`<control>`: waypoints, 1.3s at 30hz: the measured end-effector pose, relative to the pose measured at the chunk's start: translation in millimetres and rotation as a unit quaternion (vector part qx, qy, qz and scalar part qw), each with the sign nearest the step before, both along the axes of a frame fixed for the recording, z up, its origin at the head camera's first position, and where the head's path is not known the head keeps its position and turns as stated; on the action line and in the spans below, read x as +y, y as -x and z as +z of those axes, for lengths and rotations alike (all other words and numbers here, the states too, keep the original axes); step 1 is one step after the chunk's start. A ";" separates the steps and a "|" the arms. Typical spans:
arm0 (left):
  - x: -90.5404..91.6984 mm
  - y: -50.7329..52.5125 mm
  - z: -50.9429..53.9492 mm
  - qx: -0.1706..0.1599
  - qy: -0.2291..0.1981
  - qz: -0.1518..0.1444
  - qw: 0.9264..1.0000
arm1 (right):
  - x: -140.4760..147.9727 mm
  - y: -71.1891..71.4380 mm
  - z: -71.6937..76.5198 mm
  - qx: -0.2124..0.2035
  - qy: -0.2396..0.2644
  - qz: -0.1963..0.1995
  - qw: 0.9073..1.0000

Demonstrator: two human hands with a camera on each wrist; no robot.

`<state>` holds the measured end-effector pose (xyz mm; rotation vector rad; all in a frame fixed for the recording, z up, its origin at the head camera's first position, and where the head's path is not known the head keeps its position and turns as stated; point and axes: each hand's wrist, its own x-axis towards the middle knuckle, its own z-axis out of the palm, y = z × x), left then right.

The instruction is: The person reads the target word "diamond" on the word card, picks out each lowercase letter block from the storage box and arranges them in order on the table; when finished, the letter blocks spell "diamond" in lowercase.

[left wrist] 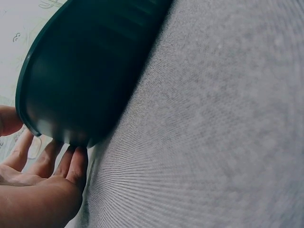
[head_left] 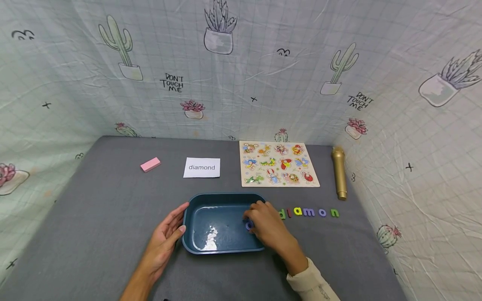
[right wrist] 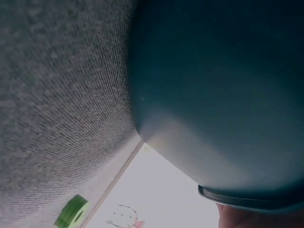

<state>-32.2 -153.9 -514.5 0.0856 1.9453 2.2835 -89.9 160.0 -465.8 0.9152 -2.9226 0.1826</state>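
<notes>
A dark blue tray (head_left: 211,228) stands on the grey tabletop. At its left end my left hand (head_left: 163,240) lays its fingers against the outer wall, thumb at the rim; the left wrist view shows these fingers (left wrist: 45,164) fairly straight. Reaching over the right end, my right hand (head_left: 269,225) has curled fingers inside the tray, pinching a small blue letter (head_left: 249,225) with a round loop; part of it is hidden. Right of the tray runs a row of coloured letters reading "diamon", ending in a green n (head_left: 334,212).
Behind the tray lie a white card (head_left: 201,167) printed "diamond", a pink block (head_left: 150,164) and a wooden insect puzzle board (head_left: 279,164). A gold microphone (head_left: 339,173) lies near the right edge. Patterned cloth (head_left: 233,83) hangs around the table.
</notes>
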 end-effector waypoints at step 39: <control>-0.5 1.2 -0.9 0.008 -0.011 -0.009 1.000 | 42.6 0.0 35.1 0.028 0.169 -0.060 0.983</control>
